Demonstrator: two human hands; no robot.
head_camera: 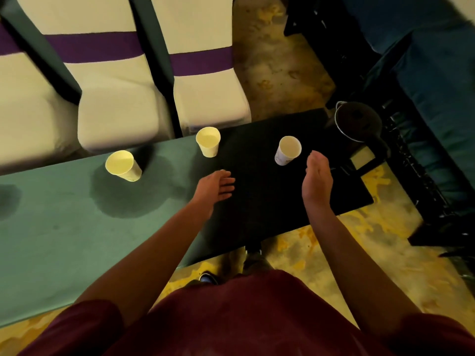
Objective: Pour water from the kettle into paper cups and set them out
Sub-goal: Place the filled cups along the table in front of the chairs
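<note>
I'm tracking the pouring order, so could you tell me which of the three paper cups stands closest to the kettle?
The white paper cup on the dark mat, just beyond the right hand; the two yellow-lit cups stand farther left of the kettle.

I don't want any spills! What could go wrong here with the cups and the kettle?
The right hand is open close beside the white paper cup; a bump could tip it. The kettle stands at the table's far right corner, so it might get knocked off. The tablecloth already shows dark, wet-looking patches.
</note>
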